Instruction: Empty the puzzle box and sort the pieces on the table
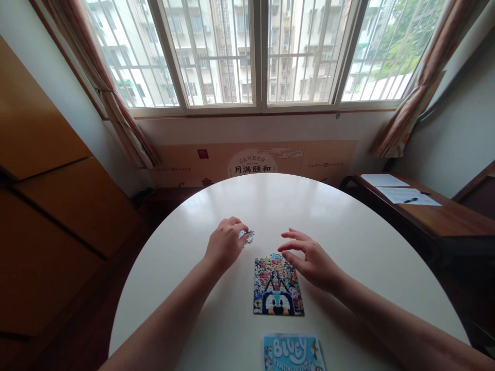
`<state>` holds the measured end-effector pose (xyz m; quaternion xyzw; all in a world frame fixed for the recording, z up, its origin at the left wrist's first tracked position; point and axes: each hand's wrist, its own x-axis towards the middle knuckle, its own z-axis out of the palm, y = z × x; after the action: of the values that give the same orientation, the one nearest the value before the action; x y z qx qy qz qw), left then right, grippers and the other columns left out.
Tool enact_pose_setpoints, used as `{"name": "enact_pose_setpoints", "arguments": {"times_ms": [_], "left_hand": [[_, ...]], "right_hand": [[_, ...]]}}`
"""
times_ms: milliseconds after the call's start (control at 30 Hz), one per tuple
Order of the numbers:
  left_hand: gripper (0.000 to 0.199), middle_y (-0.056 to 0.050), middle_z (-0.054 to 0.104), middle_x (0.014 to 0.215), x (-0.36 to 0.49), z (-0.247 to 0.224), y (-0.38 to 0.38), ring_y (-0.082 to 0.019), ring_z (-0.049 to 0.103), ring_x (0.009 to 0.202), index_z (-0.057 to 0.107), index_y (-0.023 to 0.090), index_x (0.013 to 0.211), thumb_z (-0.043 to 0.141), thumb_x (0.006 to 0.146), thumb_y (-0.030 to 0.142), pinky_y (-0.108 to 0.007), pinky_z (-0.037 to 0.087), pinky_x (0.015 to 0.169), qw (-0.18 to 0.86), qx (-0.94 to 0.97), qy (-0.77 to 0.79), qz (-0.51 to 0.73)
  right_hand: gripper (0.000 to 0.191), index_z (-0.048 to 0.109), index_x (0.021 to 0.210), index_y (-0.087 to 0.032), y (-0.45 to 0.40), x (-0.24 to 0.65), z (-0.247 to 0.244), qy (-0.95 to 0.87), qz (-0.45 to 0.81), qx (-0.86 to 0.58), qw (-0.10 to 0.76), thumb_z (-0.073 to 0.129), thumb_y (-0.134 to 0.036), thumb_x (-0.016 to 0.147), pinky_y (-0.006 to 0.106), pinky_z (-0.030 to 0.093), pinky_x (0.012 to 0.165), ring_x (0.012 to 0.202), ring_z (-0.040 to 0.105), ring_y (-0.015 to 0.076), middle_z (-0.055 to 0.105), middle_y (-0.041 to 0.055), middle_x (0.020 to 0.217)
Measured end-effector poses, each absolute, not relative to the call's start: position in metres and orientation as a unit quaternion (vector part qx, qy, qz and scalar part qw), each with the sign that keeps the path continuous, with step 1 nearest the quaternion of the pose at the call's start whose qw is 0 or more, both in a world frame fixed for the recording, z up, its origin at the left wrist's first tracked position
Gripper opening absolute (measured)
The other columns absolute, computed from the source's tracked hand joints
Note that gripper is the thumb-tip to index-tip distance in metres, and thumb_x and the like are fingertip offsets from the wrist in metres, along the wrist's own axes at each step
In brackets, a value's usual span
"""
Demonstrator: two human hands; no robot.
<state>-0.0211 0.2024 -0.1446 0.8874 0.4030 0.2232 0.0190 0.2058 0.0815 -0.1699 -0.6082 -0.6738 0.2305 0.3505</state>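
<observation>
A mostly joined jigsaw puzzle [278,286] lies flat on the white round table [328,206], showing a blue cartoon dog's head among many small figures. Its top edge is uneven, with a light blue piece at the upper right. My left hand [229,237] is beside a few loose puzzle pieces [249,239], its thumb and fingers pinched together at them; whatever sits between the fingertips is too small to make out. Over the puzzle's upper right corner hovers my right hand [309,257], fingers spread and nothing visible in them.
A blue "Bluey" card or booklet [294,353] lies at the near side of the table. To the right, a wooden desk [456,216] bears papers [408,196] and pens. Beyond the table are a printed banner [174,159] and barred windows; a wooden cabinet [50,226] stands left.
</observation>
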Motion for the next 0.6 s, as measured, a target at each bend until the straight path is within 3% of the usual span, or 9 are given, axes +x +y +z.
{"name": "enact_pose_setpoints", "arguments": {"times_ms": [367, 500, 600], "left_hand": [[0.023, -0.009, 0.069, 0.109, -0.019, -0.150, 0.207, -0.027, 0.061, 0.103, 0.073, 0.017, 0.108, 0.065, 0.088, 0.014, -0.040, 0.052, 0.090, 0.021, 0.871, 0.440, 0.217], [0.021, -0.008, 0.070, 0.105, -0.014, -0.145, 0.195, -0.026, 0.062, 0.098, 0.074, 0.017, 0.105, 0.061, 0.090, 0.013, -0.040, 0.053, 0.087, 0.034, 0.881, 0.414, 0.227], [0.018, -0.007, 0.070, 0.103, -0.004, -0.144, 0.180, -0.025, 0.061, 0.097, 0.075, 0.018, 0.102, 0.064, 0.089, 0.017, -0.040, 0.052, 0.088, 0.060, 0.902, 0.372, 0.212]], "right_hand": [[0.021, 0.077, 0.104, -0.030, 0.082, 0.211, -0.172, -0.744, 0.168, -0.602, 0.236, 0.061, -0.032, 0.089, 0.054, 0.029, 0.119, 0.146, 0.032, 0.0288, 0.052, 0.0044, 0.143], [0.020, 0.077, 0.103, -0.030, 0.079, 0.212, -0.165, -0.756, 0.160, -0.601, 0.203, 0.063, -0.034, 0.088, 0.057, 0.027, 0.118, 0.145, 0.032, 0.0312, 0.051, 0.0043, 0.144], [0.027, 0.074, 0.112, -0.032, 0.078, 0.211, -0.163, -0.765, 0.156, -0.597, 0.184, 0.065, -0.037, 0.087, 0.059, 0.024, 0.119, 0.146, 0.031, 0.0328, 0.049, 0.0045, 0.146]]}}
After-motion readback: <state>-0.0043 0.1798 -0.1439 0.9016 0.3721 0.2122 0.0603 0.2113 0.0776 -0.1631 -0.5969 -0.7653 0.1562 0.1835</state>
